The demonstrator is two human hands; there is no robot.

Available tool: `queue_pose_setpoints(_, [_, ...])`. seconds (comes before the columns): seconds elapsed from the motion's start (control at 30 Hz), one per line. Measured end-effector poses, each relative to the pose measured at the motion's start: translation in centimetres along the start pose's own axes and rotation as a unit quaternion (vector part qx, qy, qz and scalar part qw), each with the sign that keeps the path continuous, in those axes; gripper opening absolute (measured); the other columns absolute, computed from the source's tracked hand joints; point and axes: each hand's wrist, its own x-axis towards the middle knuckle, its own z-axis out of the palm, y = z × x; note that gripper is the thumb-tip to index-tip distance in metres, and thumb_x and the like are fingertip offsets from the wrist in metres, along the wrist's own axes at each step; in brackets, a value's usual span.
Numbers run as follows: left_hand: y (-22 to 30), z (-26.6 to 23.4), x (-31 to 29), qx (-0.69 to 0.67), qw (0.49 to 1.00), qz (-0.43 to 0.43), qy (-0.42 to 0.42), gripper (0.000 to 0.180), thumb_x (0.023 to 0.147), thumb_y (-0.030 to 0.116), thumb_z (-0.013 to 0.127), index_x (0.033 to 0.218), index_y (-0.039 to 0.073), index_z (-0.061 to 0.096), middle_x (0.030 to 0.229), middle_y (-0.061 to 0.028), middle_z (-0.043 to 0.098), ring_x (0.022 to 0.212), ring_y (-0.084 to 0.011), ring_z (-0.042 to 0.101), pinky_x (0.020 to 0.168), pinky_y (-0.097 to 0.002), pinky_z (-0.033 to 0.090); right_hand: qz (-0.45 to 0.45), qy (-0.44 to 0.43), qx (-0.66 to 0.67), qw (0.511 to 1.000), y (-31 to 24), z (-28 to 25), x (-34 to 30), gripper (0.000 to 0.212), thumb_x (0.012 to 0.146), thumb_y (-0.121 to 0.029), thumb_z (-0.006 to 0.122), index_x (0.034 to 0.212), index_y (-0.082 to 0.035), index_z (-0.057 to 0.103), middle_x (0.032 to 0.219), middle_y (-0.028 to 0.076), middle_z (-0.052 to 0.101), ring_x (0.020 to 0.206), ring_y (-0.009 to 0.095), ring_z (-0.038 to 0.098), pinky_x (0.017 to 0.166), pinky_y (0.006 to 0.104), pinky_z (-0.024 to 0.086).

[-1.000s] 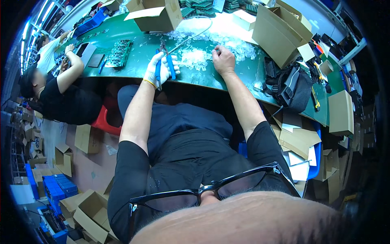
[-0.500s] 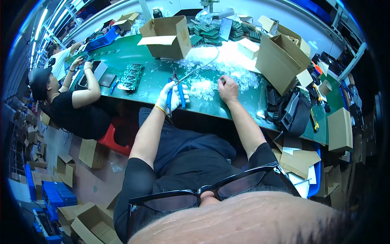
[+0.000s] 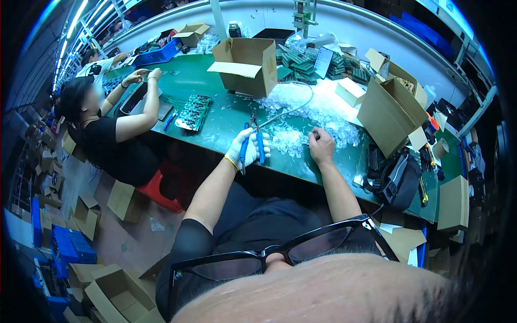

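Observation:
My left hand, in a white glove, grips blue-handled cutting pliers. Their jaws point away from me over the table's near edge, and the handles are spread apart. My bare right hand has its fingers curled together; whatever they may hold is hidden. Beside it, between my two hands, lies a small pile of clear plastic pieces. A larger heap of similar clear pieces spreads behind. A pale cable curves from near the pliers across the heap.
An open cardboard box stands behind the pliers, another at right. Green circuit boards lie at left, with stacks at the back. A black bag sits at the right edge. A co-worker sits at left.
The whole view has shifted, so the table appears farther right and lower. My hands keep nearly the same pose, the left still on the pliers. The co-worker's hands have moved closer together.

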Motion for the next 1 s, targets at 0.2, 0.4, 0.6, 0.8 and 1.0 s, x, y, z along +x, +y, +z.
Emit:
queue_pose_setpoints(0.2, [-0.8, 0.9, 0.3, 0.040, 0.999, 0.020, 0.027, 0.074, 0.097, 0.055, 0.068, 0.139, -0.005, 0.058, 0.116, -0.0171, 0.069, 0.106, -0.0332, 0.066, 0.101, -0.0527, 0.052, 0.023, 0.004, 0.011, 1.000, -0.2, -1.5, -0.3, 0.013, 0.091, -0.018, 0.074, 0.096, -0.007, 0.075, 0.079, 0.012, 0.071, 0.071, 0.029, 0.070, 0.070, 0.0422, 0.056])
queue_pose_setpoints(0.4, [-0.3, 1.5, -0.9, 0.012, 0.999, 0.031, 0.007, 0.075, 0.095, 0.054, 0.070, 0.139, -0.004, 0.055, 0.102, -0.0077, 0.061, 0.103, -0.0318, 0.063, 0.099, -0.0525, 0.052, 0.021, 0.002, 0.026, 0.999, -0.1, -0.3, -0.3, 0.012, 0.091, -0.017, 0.074, 0.098, -0.007, 0.074, 0.082, 0.013, 0.072, 0.074, 0.030, 0.072, 0.071, 0.0417, 0.057])
queue_pose_setpoints(0.6, [-0.6, 0.8, 0.1, -0.029, 0.999, 0.029, -0.033, 0.077, 0.097, 0.052, 0.070, 0.142, -0.007, 0.051, 0.098, -0.0069, 0.056, 0.102, -0.0328, 0.062, 0.099, -0.0546, 0.055, 0.035, 0.023, 0.018, 0.999, -0.5, -0.7, -0.1, 0.013, 0.090, -0.015, 0.076, 0.098, -0.004, 0.074, 0.080, 0.012, 0.072, 0.070, 0.025, 0.070, 0.068, 0.0379, 0.056])
queue_pose_setpoints(0.8, [-0.7, 0.6, -0.2, -0.007, 0.999, 0.035, -0.034, 0.076, 0.098, 0.052, 0.067, 0.144, -0.006, 0.049, 0.106, -0.0100, 0.059, 0.104, -0.0329, 0.063, 0.102, -0.0543, 0.054, -0.016, 0.027, -0.026, 0.999, -0.8, -0.6, -0.1, 0.011, 0.090, -0.012, 0.074, 0.099, -0.005, 0.074, 0.084, 0.014, 0.071, 0.074, 0.032, 0.071, 0.070, 0.0426, 0.057])
queue_pose_setpoints(1.0, [-0.8, -0.4, -0.1, -0.034, 0.997, 0.021, -0.066, 0.075, 0.099, 0.051, 0.066, 0.144, -0.007, 0.048, 0.106, -0.0078, 0.057, 0.105, -0.0318, 0.062, 0.103, -0.0544, 0.053, -0.002, 0.012, -0.043, 0.999, -2.4, -1.6, -0.1, 0.014, 0.089, -0.010, 0.073, 0.103, -0.006, 0.073, 0.090, 0.013, 0.072, 0.077, 0.032, 0.072, 0.071, 0.0429, 0.058])
